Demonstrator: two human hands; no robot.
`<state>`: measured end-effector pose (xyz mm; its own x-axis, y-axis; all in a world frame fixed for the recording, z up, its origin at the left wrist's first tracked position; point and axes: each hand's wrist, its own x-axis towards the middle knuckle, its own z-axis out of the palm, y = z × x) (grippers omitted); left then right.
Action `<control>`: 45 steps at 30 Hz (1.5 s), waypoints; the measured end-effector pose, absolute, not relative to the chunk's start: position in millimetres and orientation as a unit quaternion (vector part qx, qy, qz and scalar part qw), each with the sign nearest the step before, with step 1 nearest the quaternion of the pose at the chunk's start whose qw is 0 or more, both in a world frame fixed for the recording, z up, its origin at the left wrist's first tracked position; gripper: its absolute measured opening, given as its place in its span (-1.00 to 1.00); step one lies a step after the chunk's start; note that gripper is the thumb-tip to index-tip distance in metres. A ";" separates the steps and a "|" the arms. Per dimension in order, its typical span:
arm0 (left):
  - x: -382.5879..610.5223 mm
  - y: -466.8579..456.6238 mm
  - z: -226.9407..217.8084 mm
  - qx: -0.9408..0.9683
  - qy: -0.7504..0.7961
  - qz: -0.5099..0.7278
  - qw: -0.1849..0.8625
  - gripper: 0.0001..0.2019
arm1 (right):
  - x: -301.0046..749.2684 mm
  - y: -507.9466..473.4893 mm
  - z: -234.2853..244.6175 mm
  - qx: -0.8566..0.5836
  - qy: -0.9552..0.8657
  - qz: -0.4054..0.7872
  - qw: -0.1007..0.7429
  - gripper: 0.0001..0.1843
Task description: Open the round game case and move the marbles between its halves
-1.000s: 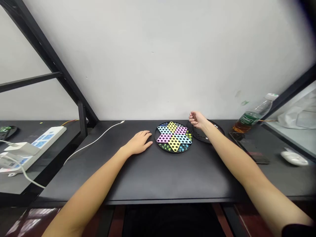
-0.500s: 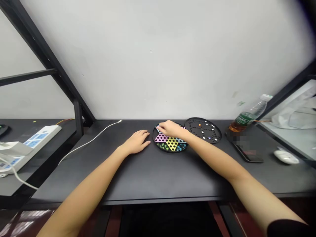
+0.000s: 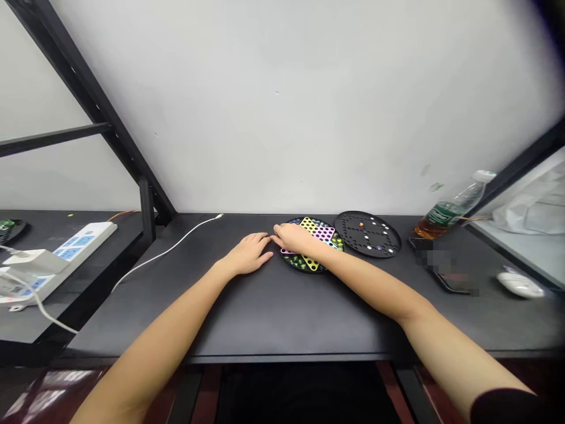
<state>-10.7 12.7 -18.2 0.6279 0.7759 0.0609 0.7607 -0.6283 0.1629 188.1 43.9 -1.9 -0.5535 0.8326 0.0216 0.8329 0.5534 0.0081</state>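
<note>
My open, empty left hand (image 3: 248, 254) rests on the desk (image 3: 265, 318), just beside my curled right hand (image 3: 295, 238). That hand lies over the game board (image 3: 324, 234), and I can't tell if it holds anything. A careless nudge could shove the board into the black tray (image 3: 348, 235) and scatter its marbles (image 3: 377, 250).

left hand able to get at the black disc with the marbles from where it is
Probably not directly. The left hand rests left of the star board, and the right hand lies over that board, so both stand between it and the black disc.
</note>
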 end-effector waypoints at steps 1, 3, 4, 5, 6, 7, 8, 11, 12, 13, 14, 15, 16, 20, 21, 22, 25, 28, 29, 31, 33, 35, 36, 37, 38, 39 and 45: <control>-10.8 12.8 -18.3 0.900 0.428 0.061 0.060 -0.49 | 188.0 43.9 -2.8 -0.477 -0.879 -0.011 0.012 -0.62; -11.0 13.1 -18.7 0.900 0.429 0.060 0.059 -0.49 | 187.4 44.1 -3.9 -0.486 -0.874 -0.017 0.019 -0.63; -11.2 13.4 -18.9 0.900 0.428 0.061 0.059 -0.49 | 186.9 44.2 -4.0 -0.489 -0.872 -0.018 0.022 -0.63; -11.5 13.6 -19.1 0.900 0.427 0.063 0.059 -0.49 | 186.2 44.4 -3.8 -0.491 -0.871 -0.019 0.023 -0.63; -11.7 13.8 -19.3 0.901 0.425 0.065 0.059 -0.49 | 185.3 44.7 -3.4 -0.492 -0.870 -0.019 0.022 -0.63; -11.8 13.9 -19.4 0.901 0.424 0.067 0.060 -0.49 | 184.3 45.0 -2.8 -0.494 -0.869 -0.019 0.021 -0.63; -11.9 14.0 -19.5 0.902 0.423 0.069 0.060 -0.49 | 183.1 45.4 -2.1 -0.495 -0.868 -0.019 0.020 -0.63; -11.9 14.0 -19.2 0.903 0.418 0.073 0.062 -0.50 | 179.5 46.5 -0.3 -0.499 -0.866 -0.020 0.021 -0.61; -11.8 13.9 -19.0 0.904 0.417 0.074 0.063 -0.50 | 178.6 46.8 -0.1 -0.501 -0.865 -0.020 0.023 -0.61; -11.7 13.9 -18.8 0.904 0.416 0.075 0.063 -0.50 | 178.0 47.2 -0.2 -0.501 -0.865 -0.019 0.025 -0.60; -11.5 13.8 -18.7 0.904 0.416 0.074 0.064 -0.50 | 177.6 47.5 -0.6 -0.502 -0.864 -0.017 0.027 -0.60; -11.4 13.8 -18.6 0.904 0.417 0.073 0.065 -0.50 | 177.5 47.8 -1.3 -0.503 -0.864 -0.015 0.028 -0.59; -11.3 13.8 -18.5 0.903 0.418 0.072 0.065 -0.50 | 177.7 48.0 -2.2 -0.504 -0.863 -0.014 0.031 -0.59; -11.2 14.3 -19.0 0.903 0.420 0.064 0.061 -0.49 | 179.2 49.4 -6.4 -0.499 -0.865 -0.010 0.054 -0.63; -11.3 14.3 -19.1 0.903 0.420 0.063 0.060 -0.49 | 179.8 50.2 -7.4 -0.498 -0.865 -0.005 0.066 -0.66; -11.4 14.3 -19.2 0.903 0.421 0.063 0.059 -0.49 | 180.4 51.3 -8.3 -0.498 -0.863 0.003 0.081 -0.69; -11.7 13.6 -18.9 0.902 0.422 0.068 0.056 -0.50 | 184.9 57.5 -9.5 -0.500 -0.851 0.065 0.148 -0.81; -11.9 12.8 -18.5 0.901 0.425 0.068 0.057 -0.50 | 194.7 66.1 -7.6 -0.507 -0.818 0.182 0.203 -0.77; -11.9 12.7 -18.4 0.900 0.426 0.067 0.058 -0.49 | 198.7 68.5 -6.2 -0.512 -0.803 0.224 0.208 -0.74; -11.8 12.7 -18.5 0.900 0.426 0.066 0.058 -0.49 | 206.8 71.6 -2.5 -0.519 -0.778 0.289 0.204 -0.68; -11.7 12.9 -18.7 0.901 0.425 0.064 0.057 -0.48 | 213.0 71.7 1.3 -0.520 -0.768 0.317 0.196 -0.67; -11.8 13.0 -18.8 0.901 0.426 0.062 0.056 -0.48 | 215.9 69.6 3.9 -0.520 -0.773 0.304 0.199 -0.70; -11.9 13.1 -18.9 0.901 0.426 0.061 0.056 -0.48 | 216.1 68.2 4.5 -0.521 -0.779 0.286 0.201 -0.73; -12.0 13.1 -19.0 0.901 0.426 0.062 0.057 -0.49 | 215.6 66.8 4.5 -0.521 -0.786 0.265 0.201 -0.76; -12.2 13.2 -19.1 0.900 0.427 0.065 0.058 -0.49 | 214.5 65.6 3.8 -0.520 -0.795 0.241 0.199 -0.79; -12.4 13.2 -19.3 0.900 0.427 0.068 0.060 -0.49 | 213.2 64.7 2.7 -0.515 -0.806 0.218 0.195 -0.81; -13.0 13.2 -19.8 0.900 0.424 0.078 0.063 -0.49 | 208.6 64.8 -3.3 -0.467 -0.855 0.146 0.171 -0.96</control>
